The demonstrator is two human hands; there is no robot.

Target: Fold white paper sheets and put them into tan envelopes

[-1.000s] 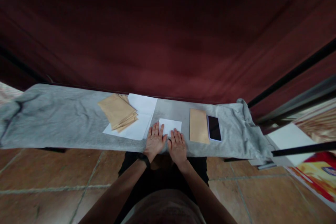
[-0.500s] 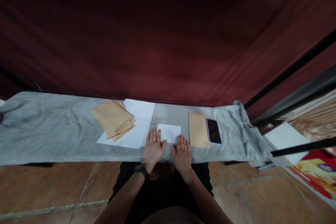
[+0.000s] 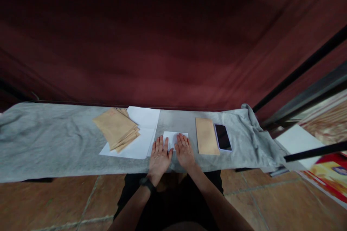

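White rectangular paper [image 3: 171,139] lies on a gray plush cloth [image 3: 67,133] under a person's bare hands: left hand [image 3: 159,158] at its left edge, fingers straight and slightly parted; right hand [image 3: 185,153] across its right side, fingers nearly together. Rightward lie a tan paper envelope [image 3: 206,136] and lavender-edged black phone [image 3: 223,138]; leftward, fanned tan envelopes [image 3: 115,126] top larger white sheets [image 3: 146,115]. Beyond rises a dark red surface [image 3: 173,61].

Both bare forearms [image 3: 214,196] slant forward and inward across from me. The left grip [image 3: 159,158] lies flat, palm down, fingers [image 3: 161,144] slightly spread; the right grip [image 3: 185,153], just beside it, angles inward, palm down too.
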